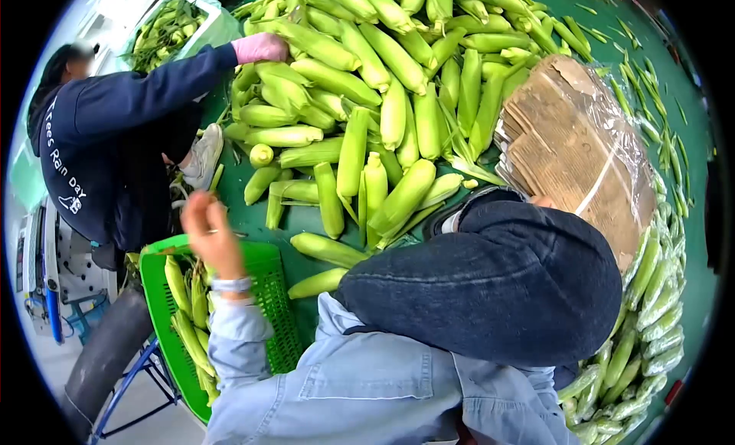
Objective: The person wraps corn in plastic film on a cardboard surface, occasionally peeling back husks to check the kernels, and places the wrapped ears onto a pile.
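My left hand [212, 234] is raised over the near rim of a green plastic basket [276, 292]. Its fingers are bent and smeared by motion, and I cannot tell whether they hold anything. Several ears of corn in husks [187, 334] lie inside the basket. Only a bit of my right hand [540, 202] shows past my raised knee, beside a stack of flattened brown cardboard [570, 150]; its fingers are hidden. In front of me spreads a large heap of green corn ears [375, 85], and a loose ear [328, 249] lies between the basket and my leg.
At the left, a co-worker in a dark hoodie [115, 116] reaches a pink-gloved hand [260, 47] into the heap. A white crate of leafy husks [203, 32] stands behind. Plastic-wrapped corn [662, 307] lines the right side. Husk scraps litter the green floor [693, 238].
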Demonstrator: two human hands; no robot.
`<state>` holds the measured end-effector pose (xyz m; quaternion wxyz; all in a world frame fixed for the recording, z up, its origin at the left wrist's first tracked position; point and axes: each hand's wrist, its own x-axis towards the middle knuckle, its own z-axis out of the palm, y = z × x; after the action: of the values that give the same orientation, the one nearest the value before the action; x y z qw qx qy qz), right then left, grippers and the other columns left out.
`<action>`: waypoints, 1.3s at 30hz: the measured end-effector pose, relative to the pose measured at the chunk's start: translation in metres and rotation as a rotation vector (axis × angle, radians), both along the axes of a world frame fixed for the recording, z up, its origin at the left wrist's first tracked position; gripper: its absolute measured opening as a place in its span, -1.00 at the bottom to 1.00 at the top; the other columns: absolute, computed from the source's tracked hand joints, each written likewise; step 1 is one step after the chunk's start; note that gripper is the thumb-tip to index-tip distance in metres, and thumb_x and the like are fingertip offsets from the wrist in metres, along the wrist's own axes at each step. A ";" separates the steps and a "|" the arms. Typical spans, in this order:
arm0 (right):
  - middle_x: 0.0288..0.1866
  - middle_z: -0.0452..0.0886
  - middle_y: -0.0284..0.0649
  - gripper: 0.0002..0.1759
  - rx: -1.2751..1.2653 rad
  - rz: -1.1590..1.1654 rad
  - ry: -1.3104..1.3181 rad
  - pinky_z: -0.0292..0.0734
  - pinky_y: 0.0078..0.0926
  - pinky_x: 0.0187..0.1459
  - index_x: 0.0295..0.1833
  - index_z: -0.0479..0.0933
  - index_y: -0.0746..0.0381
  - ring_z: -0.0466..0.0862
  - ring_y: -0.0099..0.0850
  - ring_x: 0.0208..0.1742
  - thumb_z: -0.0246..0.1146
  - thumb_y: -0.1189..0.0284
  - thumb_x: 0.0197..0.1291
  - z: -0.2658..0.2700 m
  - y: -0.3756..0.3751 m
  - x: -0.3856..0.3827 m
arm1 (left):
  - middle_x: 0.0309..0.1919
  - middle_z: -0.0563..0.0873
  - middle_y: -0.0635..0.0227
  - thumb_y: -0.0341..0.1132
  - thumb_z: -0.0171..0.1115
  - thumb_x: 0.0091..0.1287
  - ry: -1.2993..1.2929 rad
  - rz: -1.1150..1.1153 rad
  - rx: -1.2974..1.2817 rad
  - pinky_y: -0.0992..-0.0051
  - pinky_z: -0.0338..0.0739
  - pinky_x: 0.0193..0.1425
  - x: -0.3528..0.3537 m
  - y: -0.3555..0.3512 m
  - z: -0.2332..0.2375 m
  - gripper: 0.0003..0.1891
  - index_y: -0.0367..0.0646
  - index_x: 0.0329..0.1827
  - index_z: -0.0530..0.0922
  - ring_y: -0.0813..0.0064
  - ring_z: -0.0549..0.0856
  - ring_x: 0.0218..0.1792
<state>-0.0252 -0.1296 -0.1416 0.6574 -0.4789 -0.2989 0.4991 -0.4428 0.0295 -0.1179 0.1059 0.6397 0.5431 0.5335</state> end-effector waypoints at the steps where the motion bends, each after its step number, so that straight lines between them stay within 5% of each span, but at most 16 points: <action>1: 0.05 0.53 -0.12 -0.52 0.005 0.002 0.001 0.28 -0.44 0.19 0.05 0.46 0.33 0.45 -0.36 0.16 -0.05 0.12 0.33 0.001 0.000 0.001 | -0.17 0.62 0.22 -0.34 0.20 0.22 0.163 -0.083 -0.159 0.45 0.47 -0.03 0.034 -0.001 0.000 -0.66 -0.27 0.03 0.49 0.37 0.60 -0.17; 4: 0.04 0.53 -0.12 -0.52 0.009 0.019 0.020 0.28 -0.45 0.19 0.04 0.46 0.33 0.46 -0.37 0.15 -0.04 0.12 0.32 0.001 -0.005 -0.002 | -0.15 0.60 0.06 -0.20 0.27 0.18 0.196 -0.342 -0.583 0.35 0.50 -0.12 0.113 0.014 -0.078 -0.54 -0.28 0.08 0.44 0.22 0.61 -0.22; 10: 0.02 0.54 -0.12 -0.52 -0.017 0.056 0.017 0.30 -0.46 0.17 0.03 0.46 0.32 0.47 -0.40 0.14 -0.01 0.10 0.31 -0.003 -0.025 0.005 | -0.04 0.48 -0.18 0.16 0.17 0.16 0.680 -0.011 -0.317 0.09 0.32 0.13 0.153 0.093 -0.235 -0.27 -0.44 0.06 0.37 -0.10 0.42 0.04; 11: 0.02 0.54 -0.12 -0.52 -0.017 0.032 0.000 0.30 -0.47 0.17 0.03 0.46 0.32 0.47 -0.40 0.14 -0.01 0.10 0.31 -0.003 -0.030 0.012 | 0.02 0.47 -0.12 0.02 0.25 0.16 0.558 -0.112 -0.564 0.16 0.36 0.13 0.150 0.096 -0.224 -0.35 -0.41 0.07 0.36 0.01 0.45 0.06; 12: 0.02 0.55 -0.12 -0.52 -0.020 -0.030 -0.018 0.31 -0.47 0.17 0.03 0.46 0.32 0.47 -0.41 0.14 0.00 0.10 0.31 0.001 -0.038 0.022 | 0.06 0.44 -0.03 -0.16 0.33 0.14 0.102 -0.424 -0.927 0.24 0.37 0.14 0.158 0.098 -0.182 -0.38 -0.38 0.14 0.32 0.14 0.47 0.04; 15: -0.31 0.61 -0.19 -0.70 -0.095 -0.233 -0.689 0.52 -0.51 -0.29 -0.08 0.49 0.25 0.66 -0.42 -0.33 0.29 0.36 0.10 0.030 -0.052 0.055 | 0.09 0.43 0.08 -0.37 0.28 0.18 0.102 -0.560 -0.279 0.32 0.36 0.15 0.202 0.101 -0.129 -0.46 -0.34 0.19 0.29 0.28 0.47 0.03; 17: -0.26 0.64 -0.22 -0.69 -0.289 -0.477 -0.757 0.51 -0.54 -0.34 -0.05 0.51 0.26 0.64 -0.46 -0.40 0.30 0.37 0.11 0.027 -0.075 0.111 | 0.11 0.41 0.08 -0.44 0.27 0.17 0.062 -0.747 -0.187 0.33 0.32 0.18 0.257 0.089 -0.051 -0.46 -0.33 0.21 0.28 0.25 0.45 0.08; 21: -0.42 0.64 -0.09 -0.63 -1.287 -0.910 -1.454 0.54 -0.38 -0.41 -0.32 0.52 0.32 0.66 -0.21 -0.42 0.20 0.17 0.14 0.028 -0.100 0.211 | 0.02 0.50 0.07 -0.48 0.34 0.06 0.144 -1.327 0.050 0.36 0.35 0.15 0.432 0.055 0.043 -0.43 -0.31 0.17 0.34 0.25 0.47 0.09; 25: -0.49 0.63 -0.11 -0.64 -1.362 -0.796 -1.582 0.53 -0.40 -0.46 -0.39 0.49 0.31 0.66 -0.28 -0.47 0.14 0.19 0.21 -0.019 -0.127 0.252 | -0.11 0.56 0.12 -0.24 0.42 -0.02 0.224 -1.499 0.467 0.26 0.36 0.06 0.590 0.001 0.036 -0.41 -0.20 0.10 0.43 0.12 0.49 -0.05; 27: -0.41 0.64 -0.16 -0.69 -0.848 -0.539 -0.530 0.54 -0.45 -0.40 -0.37 0.50 0.28 0.66 -0.40 -0.40 0.11 0.24 0.24 -0.004 -0.139 0.256 | -0.12 0.57 0.20 -0.11 0.40 -0.02 0.299 -1.472 0.461 0.23 0.34 0.01 0.651 -0.020 0.009 -0.41 -0.06 0.10 0.44 0.17 0.49 -0.07; 30: -0.21 0.60 -0.16 -0.83 -0.375 -0.849 0.114 0.59 -0.53 -0.26 -0.38 0.47 0.31 0.61 -0.49 -0.23 0.12 0.46 0.23 0.017 -0.168 0.245 | -0.02 0.55 0.22 -0.03 0.37 -0.01 0.674 -1.413 0.198 0.09 0.26 0.06 0.680 -0.047 -0.004 -0.37 0.03 0.16 0.42 0.20 0.46 0.03; 33: -0.23 0.59 -0.14 -0.87 -0.036 -1.026 0.022 0.44 -0.44 0.12 -0.27 0.51 0.40 0.56 -0.42 -0.06 0.14 0.53 0.18 0.039 -0.171 0.272 | 0.06 0.50 0.23 -0.07 0.34 0.03 0.965 -1.392 0.344 0.00 0.21 0.10 0.682 -0.068 -0.014 -0.34 0.02 0.23 0.36 0.21 0.41 0.11; 35: -0.23 0.58 -0.18 -0.87 0.183 -0.971 -0.101 0.41 -0.46 0.11 -0.25 0.51 0.38 0.55 -0.42 -0.08 0.14 0.53 0.18 0.050 -0.133 0.296 | 0.09 0.48 0.21 -0.11 0.32 0.05 0.967 -1.473 0.349 0.00 0.20 0.14 0.685 -0.067 -0.016 -0.34 0.00 0.26 0.33 0.20 0.38 0.15; 37: -0.21 0.55 -0.24 -0.79 -0.086 -0.888 -0.507 0.40 -0.44 0.01 -0.16 0.52 0.30 0.49 -0.45 -0.13 0.21 0.39 0.15 0.028 -0.078 0.315 | 0.11 0.47 0.12 -0.22 0.31 0.04 0.814 -1.671 0.360 0.13 0.25 0.20 0.686 -0.049 -0.017 -0.32 -0.09 0.28 0.31 0.14 0.37 0.19; 38: -0.13 0.52 -0.15 -0.68 -0.146 -0.781 -0.972 0.39 -0.45 -0.01 0.02 0.48 0.21 0.49 -0.36 -0.07 0.18 0.32 0.17 0.005 -0.056 0.325 | 0.11 0.47 0.12 -0.22 0.31 0.04 0.837 -1.639 0.361 0.13 0.25 0.20 0.685 -0.035 -0.018 -0.32 -0.09 0.28 0.31 0.14 0.37 0.19; 39: -0.08 0.48 -0.12 -0.60 -0.192 -0.791 -1.128 0.36 -0.41 0.03 0.11 0.42 0.16 0.47 -0.31 -0.02 0.16 0.27 0.19 -0.005 -0.042 0.324 | 0.06 0.49 0.09 -0.25 0.29 0.06 0.529 -1.753 0.307 0.20 0.30 0.18 0.684 -0.019 -0.020 -0.39 -0.11 0.23 0.34 0.10 0.42 0.14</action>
<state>0.2984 -0.1714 -0.1467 0.4889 -0.7941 -0.3523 -0.0787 0.2415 0.0106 -0.1379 0.2581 0.9295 -0.2049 0.1655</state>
